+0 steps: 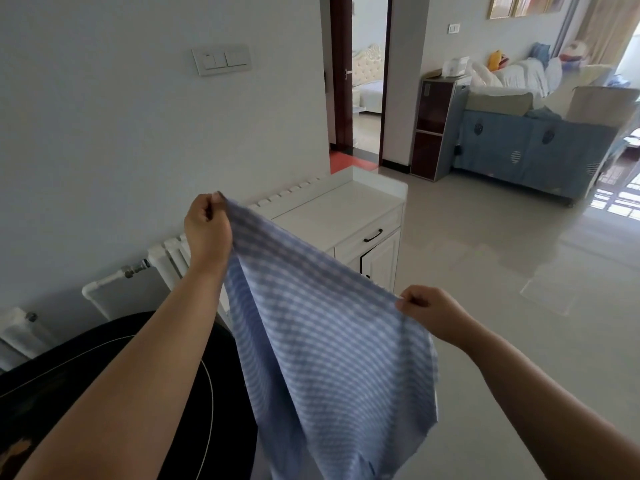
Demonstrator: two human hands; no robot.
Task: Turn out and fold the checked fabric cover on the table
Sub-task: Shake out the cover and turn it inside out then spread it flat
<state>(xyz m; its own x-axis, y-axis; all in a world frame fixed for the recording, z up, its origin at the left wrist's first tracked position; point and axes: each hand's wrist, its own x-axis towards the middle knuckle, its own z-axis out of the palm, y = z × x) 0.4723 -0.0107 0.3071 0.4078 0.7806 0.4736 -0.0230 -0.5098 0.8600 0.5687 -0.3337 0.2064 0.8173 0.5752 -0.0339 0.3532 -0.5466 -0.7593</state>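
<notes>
The cloth cover (322, 348) hangs in the air between the two hands. The left hand (207, 228) pinches one top corner, up high and farther away. The right hand (434, 315) pinches the other top corner, lower down and nearer. The top edge runs straight from one grip to the other, and the rest hangs down below both grips. Under the left grip, down low, sits the bench (104, 382). Behind the cloth stands a cabinet (349, 220), with a radiator (173, 258) left of it against the wall (121, 133). Far off past the right grip stands a sofa (526, 133). The floor (502, 271) lies below the right grip.
</notes>
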